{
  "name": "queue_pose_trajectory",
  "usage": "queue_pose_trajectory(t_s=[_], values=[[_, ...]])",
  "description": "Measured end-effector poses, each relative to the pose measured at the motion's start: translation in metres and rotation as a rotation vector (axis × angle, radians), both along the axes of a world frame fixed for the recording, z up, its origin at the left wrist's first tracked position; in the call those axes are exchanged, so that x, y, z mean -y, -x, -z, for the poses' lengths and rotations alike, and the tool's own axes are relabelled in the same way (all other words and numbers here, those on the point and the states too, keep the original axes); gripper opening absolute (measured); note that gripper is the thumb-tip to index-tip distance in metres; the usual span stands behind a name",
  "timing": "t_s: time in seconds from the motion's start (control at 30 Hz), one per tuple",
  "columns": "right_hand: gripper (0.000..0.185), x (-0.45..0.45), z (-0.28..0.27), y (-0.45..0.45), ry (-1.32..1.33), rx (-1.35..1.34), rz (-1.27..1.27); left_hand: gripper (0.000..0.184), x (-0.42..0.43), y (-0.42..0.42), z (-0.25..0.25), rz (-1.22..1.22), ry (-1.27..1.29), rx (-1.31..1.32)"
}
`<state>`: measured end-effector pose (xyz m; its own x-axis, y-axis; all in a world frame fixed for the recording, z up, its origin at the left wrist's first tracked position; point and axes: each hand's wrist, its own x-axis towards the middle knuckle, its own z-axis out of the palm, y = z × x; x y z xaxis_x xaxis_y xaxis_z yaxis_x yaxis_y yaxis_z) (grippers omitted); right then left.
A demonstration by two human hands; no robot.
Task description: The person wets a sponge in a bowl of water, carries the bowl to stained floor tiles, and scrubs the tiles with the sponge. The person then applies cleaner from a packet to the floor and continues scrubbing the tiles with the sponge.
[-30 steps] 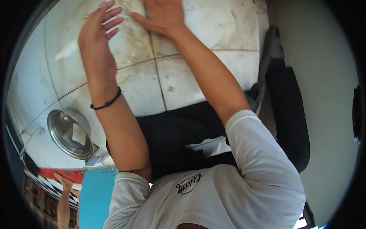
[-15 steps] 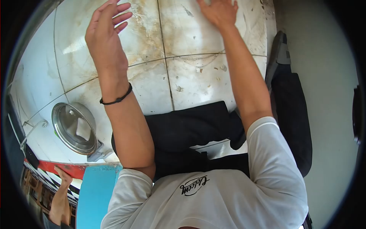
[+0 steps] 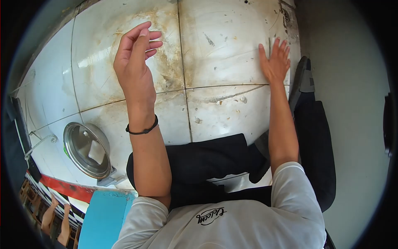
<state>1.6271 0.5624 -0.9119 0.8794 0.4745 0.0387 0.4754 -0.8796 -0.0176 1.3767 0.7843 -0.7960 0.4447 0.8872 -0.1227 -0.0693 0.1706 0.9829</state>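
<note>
My left hand point(image 3: 136, 58), with a black band at the wrist, is raised over a stained part of the white tiled floor point(image 3: 99, 79). Its fingers are half curled and a little apart, and nothing shows in them. Palm down with the fingers spread, my right hand point(image 3: 275, 61) is at the tiles near their right edge and holds nothing. Brown stains and scratches mark the tiles between and around the hands.
A metal pot point(image 3: 105, 143) with water and a white block point(image 3: 96, 152) in it stands at the left. Below it are a blue surface point(image 3: 103, 220) and a red edge point(image 3: 66, 186). Another person's bare legs point(image 3: 65, 226) show at the lower left. A grey wall point(image 3: 348, 124) rises at the right.
My right hand has moved far to the right, away from my left hand, and its fingers are spread. The view has shifted, so more of the floor shows at the top.
</note>
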Motion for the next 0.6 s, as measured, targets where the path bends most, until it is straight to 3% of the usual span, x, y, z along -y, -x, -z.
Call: queue_pose_trajectory(t_s=[0.03,0.13,0.23,0.33,0.47,0.57,0.6], values=[[0.089,-0.014,-0.002,-0.005,-0.031,0.001,0.054,0.035,0.001,-0.002,0.0,0.014,0.0,-0.006],[0.086,-0.076,-0.01,0.074,-0.138,-0.006,-0.34,0.035,0.002,-0.005,0.005,0.021,-0.014,-0.049],[0.085,-0.061,-0.033,0.157,-0.268,-0.317,-0.567,0.035,-0.001,-0.003,0.013,0.005,0.005,-0.067],[0.087,-0.002,-0.034,0.132,-0.108,-0.207,-0.397,0.034,-0.003,0.0,0.018,-0.012,0.018,-0.065],[0.091,0.052,-0.008,-0.005,-0.077,0.007,0.095,0.033,0.001,-0.002,0.017,0.017,0.0,-0.068],[0.091,0.03,-0.005,-0.033,-0.109,0.009,0.218,0.032,0.004,-0.005,0.014,0.027,-0.026,-0.082],[0.092,0.026,-0.007,-0.017,-0.106,-0.008,0.137,0.032,0.005,-0.007,0.014,0.032,-0.034,-0.091]])
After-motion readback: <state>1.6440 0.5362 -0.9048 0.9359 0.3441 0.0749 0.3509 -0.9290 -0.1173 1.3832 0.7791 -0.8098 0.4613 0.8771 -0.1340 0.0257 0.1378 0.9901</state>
